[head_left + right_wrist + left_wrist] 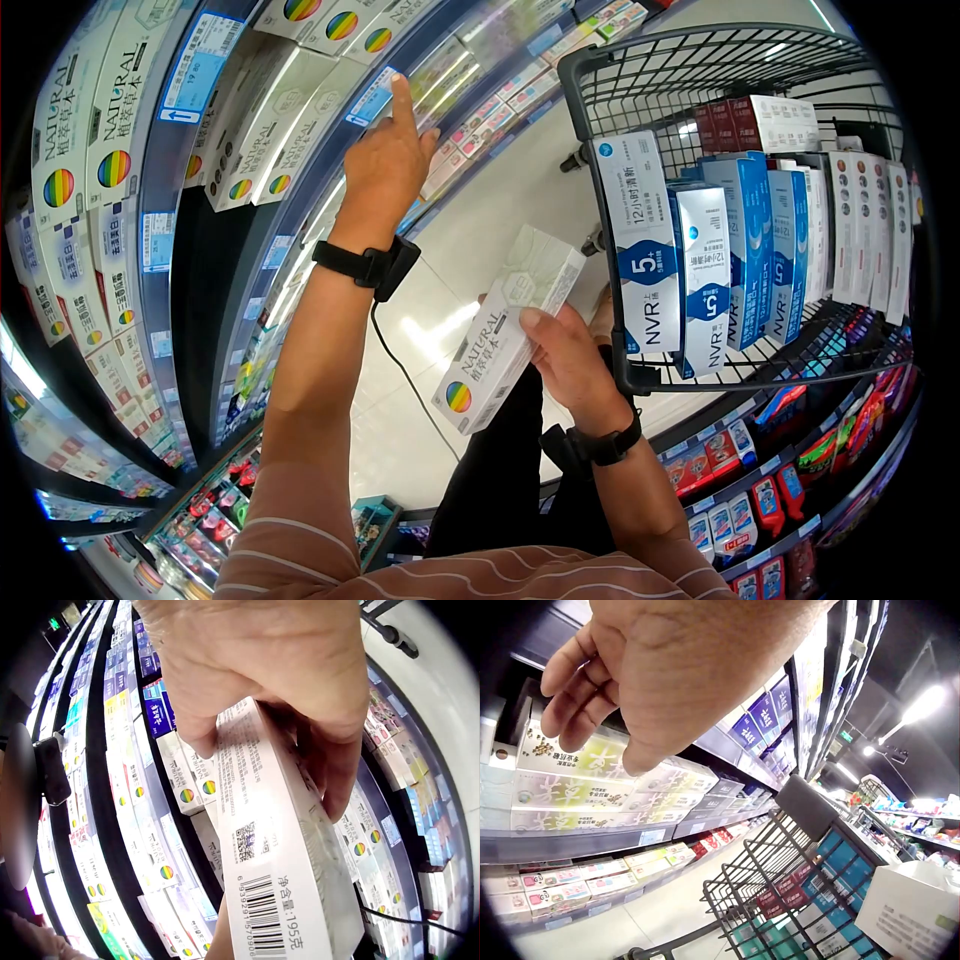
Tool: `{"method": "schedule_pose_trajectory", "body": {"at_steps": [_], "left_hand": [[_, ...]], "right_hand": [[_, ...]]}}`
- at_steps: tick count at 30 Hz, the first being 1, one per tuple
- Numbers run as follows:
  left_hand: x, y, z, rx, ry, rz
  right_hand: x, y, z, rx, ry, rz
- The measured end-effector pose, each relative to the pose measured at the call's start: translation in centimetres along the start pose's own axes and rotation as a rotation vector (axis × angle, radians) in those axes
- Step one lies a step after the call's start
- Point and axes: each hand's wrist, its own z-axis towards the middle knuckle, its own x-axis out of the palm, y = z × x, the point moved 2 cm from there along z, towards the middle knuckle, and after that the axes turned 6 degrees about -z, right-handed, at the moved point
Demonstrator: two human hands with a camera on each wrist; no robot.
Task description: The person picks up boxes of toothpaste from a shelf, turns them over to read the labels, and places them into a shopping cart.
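My left hand (388,175) is over the shelf edge, its index finger extended at a blue-and-white price label (374,97); whether the fingertip touches it cannot be told. In the left wrist view this hand (656,682) holds nothing, in front of stacked boxes (577,784). My right hand (572,362) grips a white NATURAL box (500,335) with a rainbow circle, thumb on its front face. The right wrist view shows the right hand (262,664) around one end of the white box (262,832), with its barcode and QR code facing the camera.
A black wire cart (745,385) with blue-and-white NVR boxes (650,250) and dark red boxes (720,125) stands at the right. Shelves of NATURAL boxes (120,130) curve along the left. A thin black cable (402,365) hangs over the tiled floor (420,300).
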Motion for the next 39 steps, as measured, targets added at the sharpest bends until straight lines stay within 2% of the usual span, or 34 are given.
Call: {"method": "schedule_pose_trajectory", "body": {"at_steps": [5,16,25,31,34,36,39], "left_hand": [[0.1,-0.2,0.0,0.013,-0.003,0.018],[0.1,-0.4,0.1,0.006,-0.006,0.015],[-0.9,-1.2,0.2,-0.068,0.087,0.013],[-0.4,-0.4,0.1,-0.003,0.027,0.002],[-1.5,-0.5,-0.5,-0.047,0.099,-0.1],[-3.7,-0.9,-1.9,-0.169,0.238,-0.316],[-5.6,-0.7,-5.7,-0.2,0.257,-0.53]], "right_hand": [[0.2,-0.2,-0.2,-0.01,-0.064,0.0],[-0.3,-0.6,-0.4,-0.003,0.028,0.022],[0.0,-0.8,-1.1,0.0,-0.033,0.072],[0.5,-0.8,-1.2,0.014,0.007,0.068],[1.0,-0.4,-2.5,0.063,-0.003,0.111],[1.3,0.2,-3.0,0.049,0.05,0.111],[2.3,1.1,-3.7,0.007,0.108,0.161]]}}
